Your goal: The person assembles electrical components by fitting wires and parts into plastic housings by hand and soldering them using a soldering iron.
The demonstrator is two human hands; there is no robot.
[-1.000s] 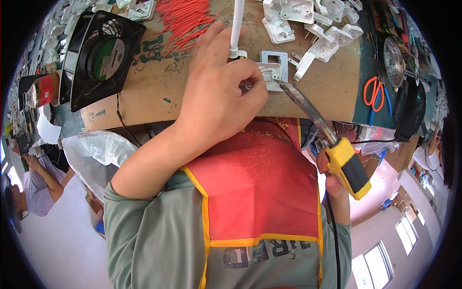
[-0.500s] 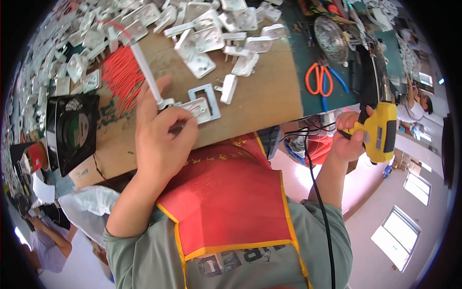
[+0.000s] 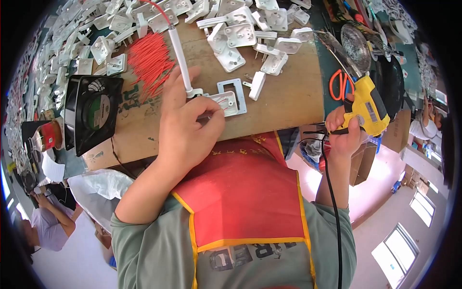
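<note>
My left hand is closed at the edge of the bench, thumb and index finger pinched at a small white plastic plug housing. Thin red wire shows inside that housing, and a flat grey square frame lies around it. Beside my left fingers a slim white tube stands tilted, a red wire coming out of its top. My right hand is wrapped round the handle of a yellow soldering gun, its barrel pointing up and left over the green mat, apart from the housing.
A heap of white plug housings covers the far bench. Cut red wires lie left of the tube, near a black fan. Orange-handled scissors and a round metal dish are at right. A black cord hangs by my right arm.
The soldering gun has swung inward, its barrel now leaning left instead of nearly upright. My left hand keeps its pinch at the housing. The whole view has shifted.
</note>
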